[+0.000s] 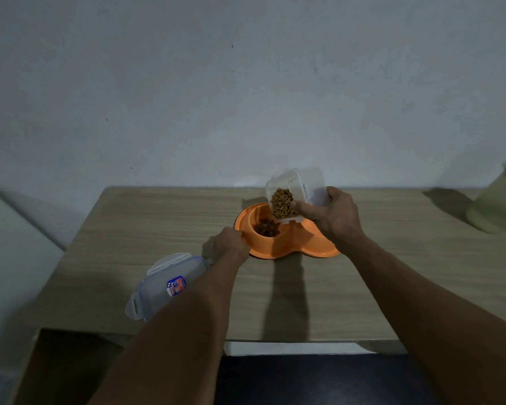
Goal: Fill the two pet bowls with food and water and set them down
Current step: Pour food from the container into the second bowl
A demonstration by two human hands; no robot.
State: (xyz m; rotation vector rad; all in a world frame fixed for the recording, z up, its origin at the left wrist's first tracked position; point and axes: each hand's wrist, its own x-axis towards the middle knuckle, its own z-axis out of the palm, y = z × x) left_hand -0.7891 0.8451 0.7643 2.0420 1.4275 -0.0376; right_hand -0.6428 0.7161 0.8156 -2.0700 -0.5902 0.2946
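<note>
Orange double bowl [292, 250] holds brown kibble [266, 228] under the tilted clear container [311, 184].

Pale green jug [494, 204] half out of frame; right orange bowl [311, 235] mostly behind the right hand [332, 216].

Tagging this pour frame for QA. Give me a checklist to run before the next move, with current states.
1. Mouth of the clear container over the left bowl: ok, tilted above it.
2. Grip of the right hand on the container: ok.
3. Dish steadied: ok, the left hand holds the orange dish at its rim.
4. Some kibble in the left bowl: ok, a pile shows; whether enough, cannot tell.
5. Contents of the right bowl: cannot tell, behind the right hand.
6. Reach to the lid: ok, flat on the table by the left forearm.
</note>
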